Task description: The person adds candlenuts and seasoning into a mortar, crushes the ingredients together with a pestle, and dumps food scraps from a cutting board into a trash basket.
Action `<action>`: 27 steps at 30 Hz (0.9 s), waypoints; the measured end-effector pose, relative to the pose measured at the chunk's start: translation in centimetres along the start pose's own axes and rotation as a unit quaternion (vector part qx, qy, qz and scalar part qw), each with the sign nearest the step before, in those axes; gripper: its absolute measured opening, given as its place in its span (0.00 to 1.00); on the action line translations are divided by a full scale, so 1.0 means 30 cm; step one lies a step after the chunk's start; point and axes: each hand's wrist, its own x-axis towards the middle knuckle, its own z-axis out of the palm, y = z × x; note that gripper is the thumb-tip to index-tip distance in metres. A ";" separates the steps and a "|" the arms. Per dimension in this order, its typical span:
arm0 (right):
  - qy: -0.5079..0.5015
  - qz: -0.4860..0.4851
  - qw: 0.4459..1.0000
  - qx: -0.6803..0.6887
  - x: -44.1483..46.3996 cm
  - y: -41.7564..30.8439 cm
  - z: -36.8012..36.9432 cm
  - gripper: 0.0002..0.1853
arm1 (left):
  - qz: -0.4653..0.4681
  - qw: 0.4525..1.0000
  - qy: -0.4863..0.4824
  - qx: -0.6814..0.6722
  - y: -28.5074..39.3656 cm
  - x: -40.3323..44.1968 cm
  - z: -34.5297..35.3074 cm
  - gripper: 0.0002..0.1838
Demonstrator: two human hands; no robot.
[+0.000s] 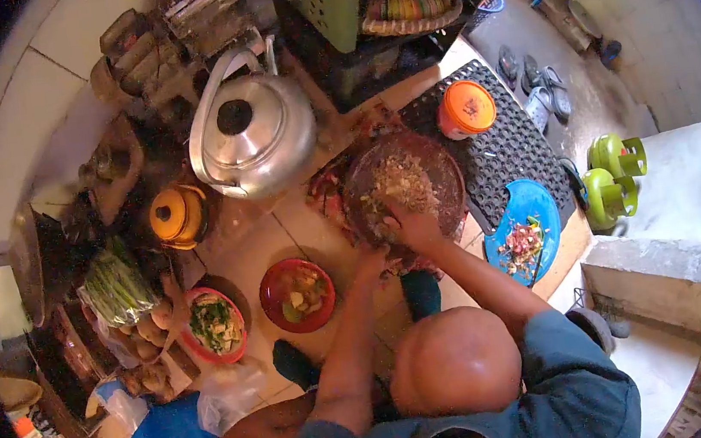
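A wide dark mortar (460, 193) stands on a patterned cloth and holds a pale, crumbly chopped mixture (402, 180). My right hand (410, 228) reaches down inside it, fingers closed at the near side of the mixture; what they grip is hidden. My left hand (372, 260) is at the mortar's near-left rim and seems to grip it, though its fingers show poorly. Left of the mortar sits a red bowl (267, 291) with pieces of food in liquid. Beyond that is a red plate (238, 340) of pale pieces and chopped greens.
A large kettle (272, 137) and a yellow lidded pot (177, 214) stand at the back left. On the right, a black mat (499, 154) bears an orange-lidded tub (469, 106) and a blue plate (538, 197) of chopped ingredients. Wrapped green vegetables (118, 284) lie far left.
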 end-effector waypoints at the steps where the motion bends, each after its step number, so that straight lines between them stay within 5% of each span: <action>1: 0.013 -0.018 0.999 0.026 0.024 0.037 0.056 0.28 | 0.051 0.998 -0.004 0.025 -0.111 0.089 -0.029 0.20; 4: -0.088 -0.147 0.979 0.112 0.183 0.285 0.118 0.27 | -0.044 0.995 -0.001 -0.084 -0.050 0.014 -0.007 0.23; 6: -0.125 -0.094 0.976 0.149 0.225 0.321 0.065 0.27 | -0.094 0.986 0.022 -0.136 0.068 -0.070 0.023 0.24; 8: -0.102 0.120 0.975 0.159 0.194 0.208 -0.070 0.27 | -0.054 0.992 0.059 -0.096 0.111 -0.115 0.039 0.25; 10: 0.097 0.013 0.995 0.029 0.051 0.195 0.171 0.27 | -0.002 0.996 0.089 -0.004 0.155 -0.147 0.041 0.29; 12: 0.108 -0.013 0.993 -0.042 0.042 0.146 0.180 0.27 | 0.022 0.994 0.104 -0.020 0.153 -0.099 0.052 0.31; 14: -0.082 0.065 0.994 -0.036 0.015 0.033 -0.009 0.27 | -0.013 0.983 0.098 -0.155 0.028 -0.034 0.084 0.30; 16: -0.055 -0.103 0.989 0.086 0.130 0.203 0.009 0.28 | -0.040 0.990 0.081 -0.105 0.105 -0.103 0.072 0.30; 17: -0.136 -0.168 0.958 0.188 0.229 0.301 -0.048 0.27 | -0.048 0.992 0.075 -0.093 0.091 -0.091 0.070 0.30; 19: -0.167 -0.167 0.940 0.246 0.318 0.308 -0.119 0.27 | -0.040 0.992 0.080 -0.085 0.045 -0.098 0.051 0.29; 22: -0.011 -0.033 0.997 0.072 0.155 0.133 -0.089 0.27 | -0.048 0.991 0.081 -0.091 0.015 -0.079 0.058 0.28; 25: 0.217 -0.081 0.961 -0.148 -0.005 0.003 0.006 0.26 | -0.033 0.992 0.086 -0.088 0.011 -0.066 0.060 0.26; 27: 0.208 -0.054 0.973 -0.083 0.019 0.046 0.056 0.26 | -0.046 0.992 0.074 -0.086 -0.019 -0.037 0.062 0.26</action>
